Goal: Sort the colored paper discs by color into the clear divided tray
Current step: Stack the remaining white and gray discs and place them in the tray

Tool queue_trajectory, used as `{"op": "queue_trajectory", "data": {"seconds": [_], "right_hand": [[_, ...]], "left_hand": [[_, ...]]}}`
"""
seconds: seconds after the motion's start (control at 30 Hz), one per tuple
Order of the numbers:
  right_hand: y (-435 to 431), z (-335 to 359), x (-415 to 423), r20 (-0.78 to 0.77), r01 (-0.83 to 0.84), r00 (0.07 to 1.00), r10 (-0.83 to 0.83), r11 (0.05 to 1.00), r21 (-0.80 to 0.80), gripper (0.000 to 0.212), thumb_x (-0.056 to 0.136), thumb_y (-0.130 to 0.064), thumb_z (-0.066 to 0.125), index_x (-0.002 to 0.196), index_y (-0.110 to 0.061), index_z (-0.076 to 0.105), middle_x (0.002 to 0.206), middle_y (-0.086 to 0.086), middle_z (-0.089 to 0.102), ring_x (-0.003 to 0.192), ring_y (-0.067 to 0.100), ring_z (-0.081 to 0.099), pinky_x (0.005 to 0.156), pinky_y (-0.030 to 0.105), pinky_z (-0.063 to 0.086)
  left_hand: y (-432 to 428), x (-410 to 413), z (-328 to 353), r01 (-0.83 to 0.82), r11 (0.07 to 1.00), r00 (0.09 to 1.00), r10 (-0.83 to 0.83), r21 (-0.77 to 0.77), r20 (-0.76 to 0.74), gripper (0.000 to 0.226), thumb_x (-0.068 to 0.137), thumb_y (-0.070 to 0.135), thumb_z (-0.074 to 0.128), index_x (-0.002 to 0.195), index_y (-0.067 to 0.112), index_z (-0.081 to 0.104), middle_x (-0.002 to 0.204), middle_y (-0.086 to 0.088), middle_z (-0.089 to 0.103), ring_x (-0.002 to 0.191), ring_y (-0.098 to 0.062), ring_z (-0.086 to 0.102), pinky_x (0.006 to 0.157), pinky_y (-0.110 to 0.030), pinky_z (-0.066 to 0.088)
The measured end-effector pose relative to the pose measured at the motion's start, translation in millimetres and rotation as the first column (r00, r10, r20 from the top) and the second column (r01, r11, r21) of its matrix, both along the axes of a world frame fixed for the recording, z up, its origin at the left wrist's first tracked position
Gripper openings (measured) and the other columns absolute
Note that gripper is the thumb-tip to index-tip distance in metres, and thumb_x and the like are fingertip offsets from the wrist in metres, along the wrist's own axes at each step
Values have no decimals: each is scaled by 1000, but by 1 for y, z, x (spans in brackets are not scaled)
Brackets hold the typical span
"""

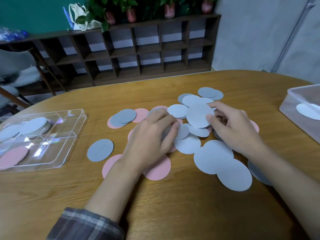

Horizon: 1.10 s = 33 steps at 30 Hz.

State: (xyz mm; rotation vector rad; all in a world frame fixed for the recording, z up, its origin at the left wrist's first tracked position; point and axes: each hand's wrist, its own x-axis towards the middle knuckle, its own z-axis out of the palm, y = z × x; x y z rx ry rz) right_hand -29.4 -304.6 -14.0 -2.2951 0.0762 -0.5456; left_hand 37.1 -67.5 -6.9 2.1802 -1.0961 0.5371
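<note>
Dozens of paper discs (187, 144), pale grey-blue, darker grey and pink, lie loose and overlapping at the centre of the wooden table (173, 205). The right hand (237, 129) has thumb and fingers pinched on one pale disc (199, 115), tilted up off the heap. The left hand (152, 139) lies on the pile with fingers curled around a few pale discs, gathering them; how firmly it grips I cannot tell.

The step in hand looks like collecting pale discs into a stack. To do it well, it would help to square the edges against the left palm, check that no pink or dark one rides underneath, and carry the stack flat.

The clear divided tray (76, 135) sits well apart at nine o'clock from the pile; its far compartment holds a pale stack (34, 127), its near one pink discs (12, 158). One lone grey disc (100, 150) rests between tray and heap.

At three o'clock, at the table's edge, stands a frosted plastic box (294, 101) with something white inside. At twelve o'clock beyond the table, a dark cubby shelf (135, 49) carries potted plants (131, 7) and a cloth bag (81, 16); a chair (22, 70) stands at ten.
</note>
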Motion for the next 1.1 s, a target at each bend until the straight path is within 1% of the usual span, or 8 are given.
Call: {"op": "queue_trajectory", "data": {"seconds": [0.2, 0.4, 0.5, 0.6, 0.7, 0.93, 1.03, 1.1], "right_hand": [[6, 2, -3, -18, -100, 995, 101, 994, 51, 20, 102, -21, 58, 118, -31, 66, 82, 13, 67, 81, 30, 65, 75, 52, 54], [10, 3, -3, -50, -191, 977, 208, 954, 229, 33, 106, -14, 51, 126, -35, 67, 74, 1, 67, 70, 16, 66, 71, 35, 56], [12, 4, 0, -70, -203, 970, 234, 932, 300, 39, 108, -13, 47, 121, -43, 68, 77, 12, 70, 72, 28, 70, 81, 45, 60], [11, 4, 1, -72, -224, 960, 269, 900, 374, 32, 109, -20, 48, 125, -38, 69, 80, 16, 70, 76, 35, 70, 83, 52, 60], [14, 5, -2, -66, -230, 962, 266, 915, 333, 25, 105, -25, 55, 126, -30, 69, 82, 4, 72, 75, 25, 70, 76, 38, 61], [4, 7, 0, -20, -62, 998, 65, 992, 110, 16, 103, -16, 56, 113, -24, 66, 82, -2, 73, 72, 11, 68, 71, 27, 52], [1, 8, 0, -2, 14, 1000, -13, 996, 85, 16, 103, -16, 56, 111, -25, 66, 82, -8, 74, 73, 7, 66, 62, 12, 44], [0, 7, 1, -7, 15, 1000, -15, 997, 73, 16, 103, -17, 56, 112, -26, 66, 84, -7, 74, 73, 7, 66, 66, 19, 47]], "left_hand": [[-6, -2, 2, -46, 984, 977, 9, -171, -213, 16, 103, 16, 63, 91, 13, 73, 85, 9, 66, 80, 0, 55, 72, -11, 37], [-15, -3, -5, -154, 949, 901, 20, -275, -434, 12, 100, 21, 70, 97, 16, 80, 70, 7, 74, 63, -8, 71, 65, -26, 58], [-19, -4, -7, -178, 932, 880, 7, -316, -475, 12, 99, 21, 71, 94, 15, 80, 66, 4, 74, 62, -11, 72, 67, -34, 61], [-24, -4, -7, -201, 915, 872, 5, -350, -489, 13, 97, 23, 73, 89, 14, 78, 63, 4, 73, 60, -12, 72, 65, -33, 61], [-27, -6, -8, -202, 915, 874, 8, -350, -485, 16, 97, 25, 74, 86, 13, 76, 62, 3, 73, 59, -13, 71, 62, -27, 58], [-26, -2, -21, -51, 997, 929, 24, -62, -370, 25, 91, 38, 76, 113, 27, 72, 88, 17, 66, 83, -3, 60, 72, -24, 48], [-27, -5, -23, 38, 995, 955, -8, 95, -297, 34, 88, 47, 76, 117, 29, 72, 112, 20, 69, 109, -5, 57, 92, -30, 47], [-27, -7, -22, 58, 988, 958, -14, 144, -287, 42, 88, 52, 75, 123, 29, 73, 128, 19, 70, 122, -7, 56, 104, -37, 45]]}}
